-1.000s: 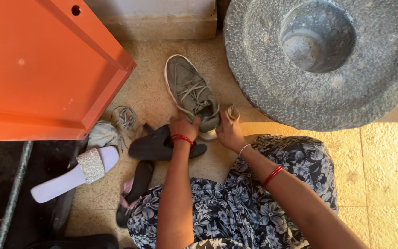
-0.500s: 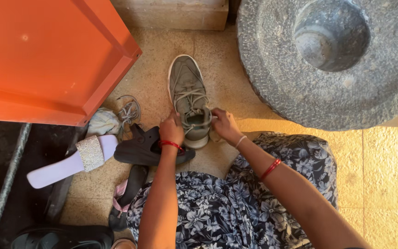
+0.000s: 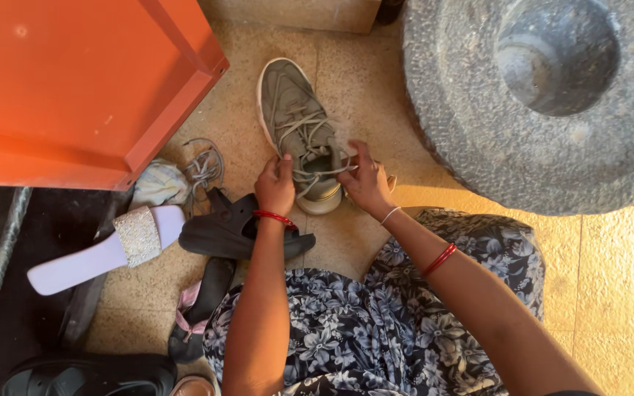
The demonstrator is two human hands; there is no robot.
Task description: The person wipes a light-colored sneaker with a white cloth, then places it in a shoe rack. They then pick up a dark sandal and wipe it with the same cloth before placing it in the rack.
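Note:
A grey-green sneaker [image 3: 293, 117] lies on the tiled floor, toe pointing away from me. My left hand [image 3: 275, 186] pinches one end of its pale lace [image 3: 304, 141] at the shoe's left side. My right hand [image 3: 365, 182] pinches the other lace end at the right side, and the lace runs taut across the shoe's opening between the two hands. Both wrists wear bangles. My lap is covered by dark floral cloth [image 3: 376, 315].
A large round stone grinder [image 3: 552, 103] fills the upper right. An orange panel [image 3: 75, 88] slants at upper left. A black sandal [image 3: 240, 231], a lilac slipper with a glitter strap [image 3: 104, 249], a bundled cloth [image 3: 159, 187] and other footwear lie at the left.
Both hands have risen from the sneaker's heel to its lace ends and pulled them apart sideways. The view has shifted, so the sneaker sits higher in frame.

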